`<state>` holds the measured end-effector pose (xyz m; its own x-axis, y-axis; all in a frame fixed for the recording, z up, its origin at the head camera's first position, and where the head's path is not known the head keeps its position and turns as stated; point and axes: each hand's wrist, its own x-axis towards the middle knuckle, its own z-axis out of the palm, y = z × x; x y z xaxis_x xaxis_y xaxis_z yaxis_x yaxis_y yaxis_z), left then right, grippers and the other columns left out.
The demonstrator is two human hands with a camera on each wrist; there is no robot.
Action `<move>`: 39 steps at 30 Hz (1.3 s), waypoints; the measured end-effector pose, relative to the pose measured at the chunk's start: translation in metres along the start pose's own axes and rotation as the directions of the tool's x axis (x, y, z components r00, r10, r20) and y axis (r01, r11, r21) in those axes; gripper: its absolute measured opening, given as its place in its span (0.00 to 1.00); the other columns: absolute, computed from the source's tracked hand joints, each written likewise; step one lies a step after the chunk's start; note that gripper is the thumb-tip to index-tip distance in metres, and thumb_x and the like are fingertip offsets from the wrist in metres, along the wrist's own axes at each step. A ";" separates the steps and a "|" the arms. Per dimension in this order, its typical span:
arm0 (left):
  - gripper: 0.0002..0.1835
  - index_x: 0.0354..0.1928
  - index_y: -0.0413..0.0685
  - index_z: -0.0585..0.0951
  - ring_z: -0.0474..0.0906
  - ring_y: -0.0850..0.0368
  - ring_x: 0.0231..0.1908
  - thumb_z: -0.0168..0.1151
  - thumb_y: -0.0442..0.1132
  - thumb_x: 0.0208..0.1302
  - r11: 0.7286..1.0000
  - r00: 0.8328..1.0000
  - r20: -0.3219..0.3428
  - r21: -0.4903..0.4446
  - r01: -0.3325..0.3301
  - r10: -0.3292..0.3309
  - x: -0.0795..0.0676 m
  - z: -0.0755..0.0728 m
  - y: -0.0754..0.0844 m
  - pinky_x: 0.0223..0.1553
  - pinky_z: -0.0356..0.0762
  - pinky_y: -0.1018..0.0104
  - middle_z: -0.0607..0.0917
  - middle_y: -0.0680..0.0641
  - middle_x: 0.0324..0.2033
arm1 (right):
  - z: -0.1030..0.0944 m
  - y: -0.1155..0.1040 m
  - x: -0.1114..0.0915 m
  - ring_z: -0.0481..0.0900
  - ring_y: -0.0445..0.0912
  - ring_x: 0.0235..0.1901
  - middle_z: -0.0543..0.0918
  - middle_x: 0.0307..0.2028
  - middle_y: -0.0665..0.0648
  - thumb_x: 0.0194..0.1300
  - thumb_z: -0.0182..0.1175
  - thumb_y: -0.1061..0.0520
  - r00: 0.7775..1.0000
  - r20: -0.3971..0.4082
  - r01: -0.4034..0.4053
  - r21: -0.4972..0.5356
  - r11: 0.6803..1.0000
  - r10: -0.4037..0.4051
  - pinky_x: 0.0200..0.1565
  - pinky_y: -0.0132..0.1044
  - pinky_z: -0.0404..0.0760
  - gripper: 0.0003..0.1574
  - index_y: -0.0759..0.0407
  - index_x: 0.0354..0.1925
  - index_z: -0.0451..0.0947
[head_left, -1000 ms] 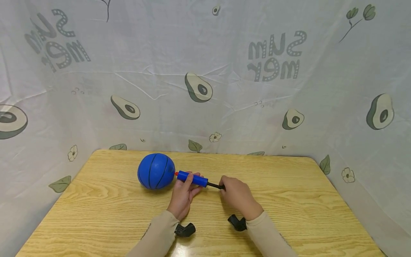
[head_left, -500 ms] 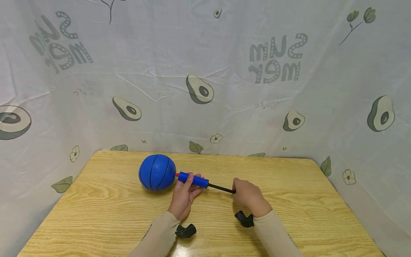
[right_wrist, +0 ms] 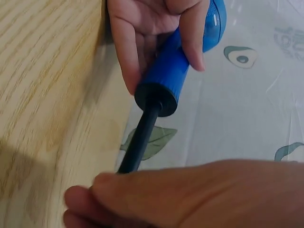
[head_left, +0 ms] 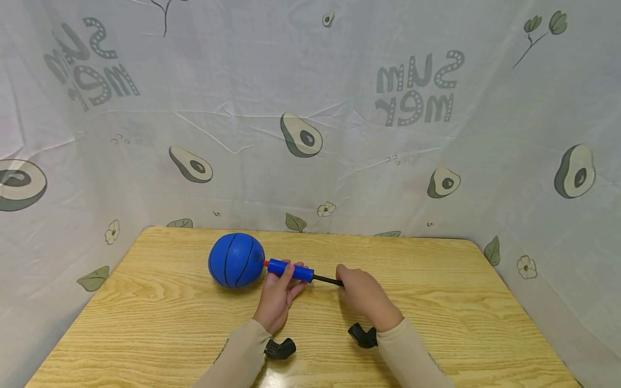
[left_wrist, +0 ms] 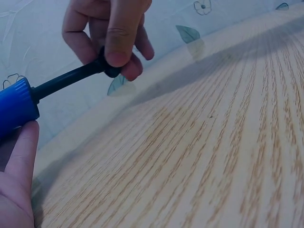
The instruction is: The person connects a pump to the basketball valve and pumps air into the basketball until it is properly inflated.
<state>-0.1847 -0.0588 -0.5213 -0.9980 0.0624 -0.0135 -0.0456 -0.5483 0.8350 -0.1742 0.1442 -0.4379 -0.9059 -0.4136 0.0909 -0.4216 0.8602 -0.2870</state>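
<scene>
A blue ball with black seam lines (head_left: 236,260) rests on the table at the left. A blue hand pump (head_left: 301,274) points at its right side, the red tip (head_left: 266,263) right at the ball's surface. My left hand (head_left: 275,296) holds the pump barrel from below, with the thumb across it. My right hand (head_left: 366,293) grips the end of the black pump rod (head_left: 326,279), which is partly drawn out. In the left wrist view, thumb and fingers pinch the dark handle (left_wrist: 107,65). The right wrist view shows the rod (right_wrist: 140,140) entering the barrel.
The wooden table (head_left: 436,302) has a light grain. Behind it and along both sides hangs a pale curtain (head_left: 339,178) printed with avocados and leaves. Black wrist devices (head_left: 280,349) are worn at both sleeves.
My right hand first drew the rod out to the right, then came back left, so less of the rod shows now than half a second ago. My left hand and the ball stay nearly still.
</scene>
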 end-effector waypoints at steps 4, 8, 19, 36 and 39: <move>0.32 0.72 0.38 0.53 0.80 0.49 0.61 0.51 0.50 0.81 1.000 1.000 0.022 -0.002 0.003 -0.003 0.001 -0.001 0.000 0.64 0.77 0.53 0.69 0.30 0.69 | 0.005 -0.003 0.003 0.75 0.42 0.24 0.81 0.26 0.52 0.68 0.67 0.67 0.995 -0.046 0.092 0.009 0.996 -0.092 0.28 0.38 0.77 0.10 0.59 0.38 0.74; 0.31 0.71 0.38 0.52 0.80 0.51 0.61 0.51 0.50 0.82 1.000 0.999 0.043 -0.003 0.017 -0.017 0.001 -0.001 0.001 0.63 0.78 0.54 0.69 0.30 0.70 | 0.011 -0.005 0.006 0.74 0.40 0.25 0.81 0.28 0.51 0.70 0.66 0.66 0.982 -0.079 0.174 0.027 0.984 -0.172 0.29 0.35 0.76 0.09 0.58 0.39 0.74; 0.30 0.71 0.36 0.53 0.80 0.51 0.60 0.48 0.50 0.83 1.000 0.999 0.049 -0.006 0.009 -0.009 0.001 0.000 0.002 0.62 0.79 0.54 0.69 0.30 0.69 | 0.014 -0.009 0.008 0.77 0.41 0.27 0.84 0.32 0.53 0.70 0.66 0.65 0.991 -0.068 0.117 0.052 0.992 -0.114 0.30 0.37 0.78 0.06 0.60 0.41 0.77; 0.32 0.73 0.34 0.51 0.81 0.51 0.59 0.47 0.49 0.84 1.000 1.000 0.018 -0.021 0.005 -0.004 -0.001 -0.001 0.000 0.64 0.76 0.49 0.67 0.29 0.70 | -0.005 0.011 -0.005 0.71 0.47 0.24 0.83 0.34 0.60 0.69 0.56 0.73 0.954 0.135 -0.280 0.098 0.955 0.266 0.26 0.37 0.69 0.09 0.66 0.45 0.77; 0.31 0.73 0.34 0.52 0.81 0.51 0.59 0.47 0.49 0.83 1.000 1.000 0.008 -0.022 0.004 -0.004 -0.001 0.000 0.000 0.64 0.76 0.49 0.68 0.29 0.69 | -0.007 0.013 -0.005 0.71 0.48 0.24 0.83 0.36 0.61 0.70 0.56 0.73 0.947 0.158 -0.296 0.100 0.950 0.279 0.26 0.37 0.68 0.09 0.67 0.47 0.77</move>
<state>-0.1835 -0.0593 -0.5213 -0.9974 0.0712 -0.0120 -0.0503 -0.5663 0.8227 -0.1759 0.1598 -0.4355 -0.9693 -0.1993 -0.1440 -0.1283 0.9097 -0.3950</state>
